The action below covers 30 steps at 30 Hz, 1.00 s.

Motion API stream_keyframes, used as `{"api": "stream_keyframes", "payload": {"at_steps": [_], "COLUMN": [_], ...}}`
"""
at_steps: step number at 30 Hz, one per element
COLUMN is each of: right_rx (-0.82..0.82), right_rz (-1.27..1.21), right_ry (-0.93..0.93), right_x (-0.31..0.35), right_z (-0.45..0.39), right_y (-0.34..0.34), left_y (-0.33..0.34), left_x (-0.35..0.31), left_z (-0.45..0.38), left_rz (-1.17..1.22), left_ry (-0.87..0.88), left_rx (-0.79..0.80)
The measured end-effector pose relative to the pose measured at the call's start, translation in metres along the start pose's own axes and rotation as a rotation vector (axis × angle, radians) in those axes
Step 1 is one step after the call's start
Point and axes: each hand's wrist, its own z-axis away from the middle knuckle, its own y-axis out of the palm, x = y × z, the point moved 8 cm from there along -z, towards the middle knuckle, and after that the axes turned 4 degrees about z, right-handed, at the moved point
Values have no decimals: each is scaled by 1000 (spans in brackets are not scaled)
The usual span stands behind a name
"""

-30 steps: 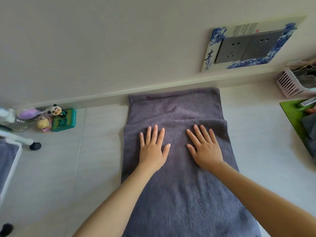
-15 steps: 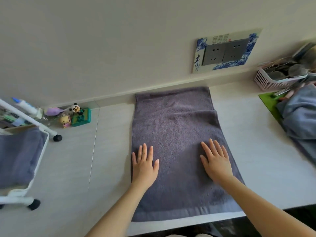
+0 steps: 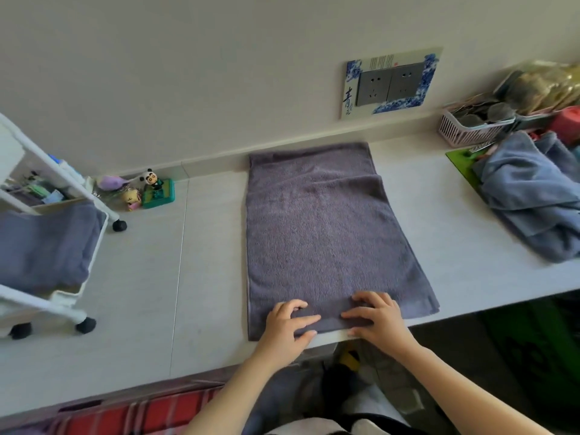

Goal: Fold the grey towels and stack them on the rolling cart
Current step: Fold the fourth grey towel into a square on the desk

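Here both hands [image 3: 335, 318] pinch the grey towel's [image 3: 323, 233] near hem

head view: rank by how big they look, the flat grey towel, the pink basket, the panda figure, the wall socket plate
1. flat grey towel
2. wall socket plate
3. pink basket, partly hidden, so it may match the plate
4. panda figure

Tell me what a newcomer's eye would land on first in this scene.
First, the grey towel spread long across the middle of the pale countertop, with the left hand and right hand curled on its near edge. Next, a folded grey towel on the white rolling cart at far left, and a heap of unfolded blue-grey towels at far right. The blue-patterned socket plate stands out on the wall.
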Motion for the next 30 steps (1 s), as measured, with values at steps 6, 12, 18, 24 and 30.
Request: {"api": "stream_keyframes", "payload": {"at_steps": [6, 12, 18, 24, 30], "right_rx": [-99, -36, 159, 251, 426], "right_rz": [5, -8, 1, -16, 84], "right_ry": [20, 161, 245, 214, 149], "right_x": [5, 6, 5, 21, 38], "right_z": [-4, -14, -25, -21, -9], "right_y": [-3, -4, -2, -9, -26], "left_y": [5, 2, -1, -10, -21], "left_x": [-1, -3, 0, -9, -34], "left_z": [-1, -4, -10, -18, -12], "left_rz": [-10, 14, 33, -62, 10], "left_ry": [-100, -128, -176, -150, -231], "left_rx": [83, 6, -93, 33, 383]}}
